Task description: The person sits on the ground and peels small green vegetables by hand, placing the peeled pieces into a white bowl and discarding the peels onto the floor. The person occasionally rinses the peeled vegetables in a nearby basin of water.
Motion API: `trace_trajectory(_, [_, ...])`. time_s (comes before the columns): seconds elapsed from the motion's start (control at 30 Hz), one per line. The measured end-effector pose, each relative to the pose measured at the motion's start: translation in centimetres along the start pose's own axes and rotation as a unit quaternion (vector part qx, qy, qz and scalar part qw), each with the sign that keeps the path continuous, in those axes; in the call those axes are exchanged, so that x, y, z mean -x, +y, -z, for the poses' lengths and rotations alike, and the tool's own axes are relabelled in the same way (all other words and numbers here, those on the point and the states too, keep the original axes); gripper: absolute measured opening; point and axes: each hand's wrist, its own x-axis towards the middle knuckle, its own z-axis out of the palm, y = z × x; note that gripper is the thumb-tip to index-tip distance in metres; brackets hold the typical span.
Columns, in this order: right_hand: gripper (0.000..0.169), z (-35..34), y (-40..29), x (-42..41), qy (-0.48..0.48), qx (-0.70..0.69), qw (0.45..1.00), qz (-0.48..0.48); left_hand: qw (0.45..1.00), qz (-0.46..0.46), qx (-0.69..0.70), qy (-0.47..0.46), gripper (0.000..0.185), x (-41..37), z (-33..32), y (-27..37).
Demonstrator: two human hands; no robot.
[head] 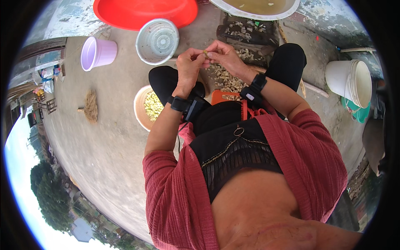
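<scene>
Between the fingertips of both hands, over the gap between my knees, is a small yellow-green piece, perhaps a kernel or seed. My left hand pinches it from one side and my right hand from the other. Its exact kind is too small to tell. Pale brown husks lie scattered on the ground below my hands. Beside my left knee stands a round peach-coloured basket, partly hidden by my leg and forearm. Several yellow-green kernels lie in it.
A pale plastic colander stands ahead beside a red basin. A white basin holds murky water, above a dark husk-strewn block. A lilac bucket and a straw brush are left; a white bucket is right.
</scene>
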Motion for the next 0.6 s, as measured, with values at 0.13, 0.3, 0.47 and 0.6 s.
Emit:
trace_trajectory(0.13, [0.009,0.0,0.2,0.1,0.017,-0.024,1.0,0.006,0.998,-0.008,-0.019,0.054,0.01,-0.2,-0.9,-1.0])
trace_trajectory(0.3, [0.008,0.1,0.4,-0.2,0.037,-0.092,0.995,0.006,0.996,-0.003,0.091,0.024,0.009,-0.1,-0.8,-0.5])
trace_trajectory(0.47, [0.007,0.4,0.1,-0.2,0.017,-0.013,1.0,0.011,0.995,0.025,0.097,0.004,0.008,0.3,-0.7,0.3])
trace_trajectory(0.6, [0.007,0.3,0.1,-0.1,-0.002,-0.017,0.999,0.027,0.988,0.074,0.137,-0.007,0.007,0.0,-0.2,0.4])
